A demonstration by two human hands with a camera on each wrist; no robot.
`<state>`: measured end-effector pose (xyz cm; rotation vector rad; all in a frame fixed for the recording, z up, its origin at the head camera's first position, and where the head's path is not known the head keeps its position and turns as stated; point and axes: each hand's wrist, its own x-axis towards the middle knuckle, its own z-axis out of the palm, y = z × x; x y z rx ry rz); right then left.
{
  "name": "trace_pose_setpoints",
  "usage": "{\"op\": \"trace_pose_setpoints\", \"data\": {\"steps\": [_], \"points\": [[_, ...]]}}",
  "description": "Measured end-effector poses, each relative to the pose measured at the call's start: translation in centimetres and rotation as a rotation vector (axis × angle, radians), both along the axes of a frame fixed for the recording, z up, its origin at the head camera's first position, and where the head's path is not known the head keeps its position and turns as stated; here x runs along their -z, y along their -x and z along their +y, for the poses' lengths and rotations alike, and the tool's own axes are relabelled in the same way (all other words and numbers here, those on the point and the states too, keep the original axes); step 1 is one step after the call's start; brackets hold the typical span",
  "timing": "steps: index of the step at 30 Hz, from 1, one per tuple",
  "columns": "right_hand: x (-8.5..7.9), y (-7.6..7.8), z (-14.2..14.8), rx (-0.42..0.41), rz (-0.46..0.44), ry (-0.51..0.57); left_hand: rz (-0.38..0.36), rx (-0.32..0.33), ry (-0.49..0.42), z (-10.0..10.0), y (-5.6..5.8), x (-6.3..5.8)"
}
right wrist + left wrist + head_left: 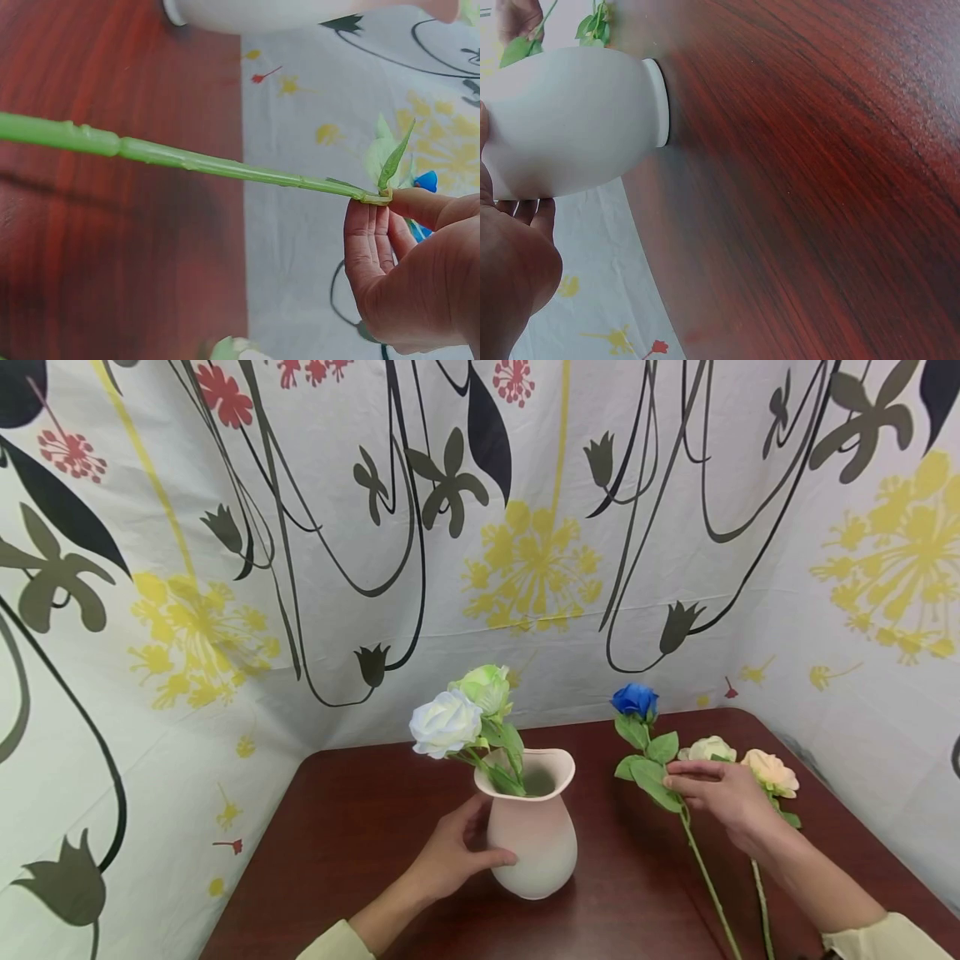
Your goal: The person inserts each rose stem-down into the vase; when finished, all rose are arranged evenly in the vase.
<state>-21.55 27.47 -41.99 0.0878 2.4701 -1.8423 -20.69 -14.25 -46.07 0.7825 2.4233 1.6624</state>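
The left hand (pixel 453 856) is holding the side of a pale vase (pixel 534 852), with its thumb resting on the front and its fingers reaching around the back. The right hand (pixel 723 797) is pinching the green stem (pixel 707 881) of a blue rose (pixel 636 700) between thumb and fingers, right by its leaves (pixel 651 783). In the right wrist view, the stem is stretching from the hand at the right all the way to the left edge. In the head view, the vase is standing upright near the bottom middle, and the blue rose is pointing up, well apart from it, in the right half. Two flowers are sitting in the vase and leaning left: a bluish white rose (pixel 446 724) and a light green rose (pixel 487 687). A cream rose (pixel 707 748) and a peach rose (pixel 771 773) are lying near the right hand, toward the right side. Everything is resting on a dark red table (pixel 360 835). Behind it, a white cloth (pixel 337 568) with yellow, red and gray flowers is filling the top.
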Motion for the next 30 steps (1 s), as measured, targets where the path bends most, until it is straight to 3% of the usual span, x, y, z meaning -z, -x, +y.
{"op": "trace_pose_setpoints", "data": {"steps": [11, 18, 30], "points": [[-3.7, -0.9, -1.2, 0.024, 0.129, 0.102, 0.006, -0.003, 0.003, 0.0, 0.0, 0.0], [-6.0, -1.3, -1.7, 0.053, 0.181, 0.329, 0.008, -0.003, 0.003, -0.1, 0.0, 0.0], [-9.5, -1.7, -2.8, -0.014, 0.351, 0.631, 0.003, -0.005, 0.008, 0.0, 0.1, 0.0]]}}
